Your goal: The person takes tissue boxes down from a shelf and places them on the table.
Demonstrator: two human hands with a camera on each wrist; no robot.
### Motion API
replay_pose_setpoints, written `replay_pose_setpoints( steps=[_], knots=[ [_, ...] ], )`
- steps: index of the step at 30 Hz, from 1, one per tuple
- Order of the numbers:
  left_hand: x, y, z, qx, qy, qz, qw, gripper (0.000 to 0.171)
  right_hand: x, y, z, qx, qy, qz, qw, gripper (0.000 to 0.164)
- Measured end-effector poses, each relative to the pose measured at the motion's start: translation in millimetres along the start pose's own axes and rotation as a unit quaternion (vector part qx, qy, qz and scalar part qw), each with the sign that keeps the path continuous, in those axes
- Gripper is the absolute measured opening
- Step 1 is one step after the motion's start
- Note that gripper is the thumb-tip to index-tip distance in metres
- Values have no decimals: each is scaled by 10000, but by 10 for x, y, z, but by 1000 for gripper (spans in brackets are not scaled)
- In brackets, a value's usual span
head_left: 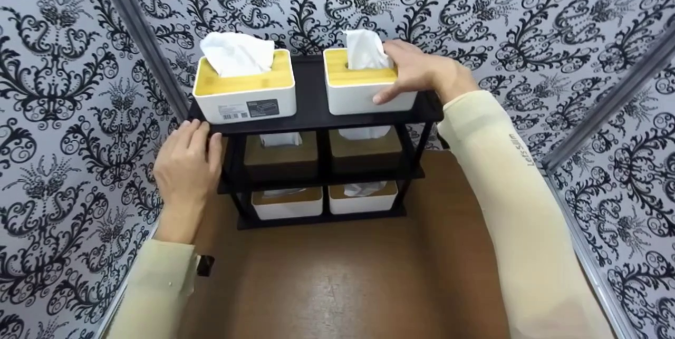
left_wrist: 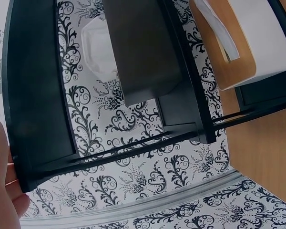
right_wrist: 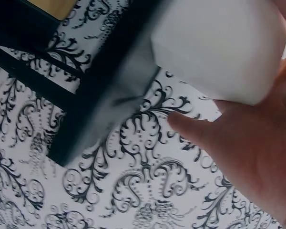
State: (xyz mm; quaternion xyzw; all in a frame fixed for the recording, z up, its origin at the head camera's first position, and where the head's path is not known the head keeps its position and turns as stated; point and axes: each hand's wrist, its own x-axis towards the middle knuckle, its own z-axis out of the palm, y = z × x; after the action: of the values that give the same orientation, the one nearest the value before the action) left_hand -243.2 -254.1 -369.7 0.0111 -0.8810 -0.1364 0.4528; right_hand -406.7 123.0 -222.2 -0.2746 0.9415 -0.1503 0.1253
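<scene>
My right hand [head_left: 419,71] spans the right end of a white tissue box [head_left: 350,99] with a wood-look lid, thumb across its front and fingers behind. In the right wrist view the box's white side [right_wrist: 219,52] lies close to the palm, with the thumb extended. My left hand [head_left: 185,165] holds the front left corner of a black shelf rack [head_left: 306,124], thumb at the front edge. Part of that hand's fingers is hidden behind the corner in the left wrist view. Beside it, on the top shelf, stands another tissue box [head_left: 245,103] with a label on its front.
Two tissue boxes stand on the middle shelf, including one box [head_left: 279,157] at left. On the bottom shelf are two more, one box [head_left: 364,203] at right. Patterned walls [head_left: 596,17] with metal strips [head_left: 142,33] surround the rack. Brown floor [head_left: 327,281] lies in front.
</scene>
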Motion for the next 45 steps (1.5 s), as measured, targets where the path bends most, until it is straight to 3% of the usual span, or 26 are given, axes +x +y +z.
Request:
replay_pose_setpoints(
  steps=[9,14,21,26,33,45],
  knots=[
    [-23,14,-3,-25,22,-77,10000,35,-42,-52,-39,-364,-404,116,9985,120],
    [-24,17,-8,-28,-2,-85,10000,35,-57,-29,-12,-11,-351,120,9993,118],
    [-7,21,-9,-43,176,-59,9998,35,-2,-43,2,-317,-131,-147,9993,115],
    [-3,19,-9,11,178,-11,9998,35,14,-95,13,-256,-61,-54,9996,110],
    [-9,28,-1,74,176,47,9998,36,15,-158,17,-859,-259,206,9958,124],
    [-36,42,30,38,86,-40,9999,37,68,-116,100,-438,318,-39,9985,109]
  ],
)
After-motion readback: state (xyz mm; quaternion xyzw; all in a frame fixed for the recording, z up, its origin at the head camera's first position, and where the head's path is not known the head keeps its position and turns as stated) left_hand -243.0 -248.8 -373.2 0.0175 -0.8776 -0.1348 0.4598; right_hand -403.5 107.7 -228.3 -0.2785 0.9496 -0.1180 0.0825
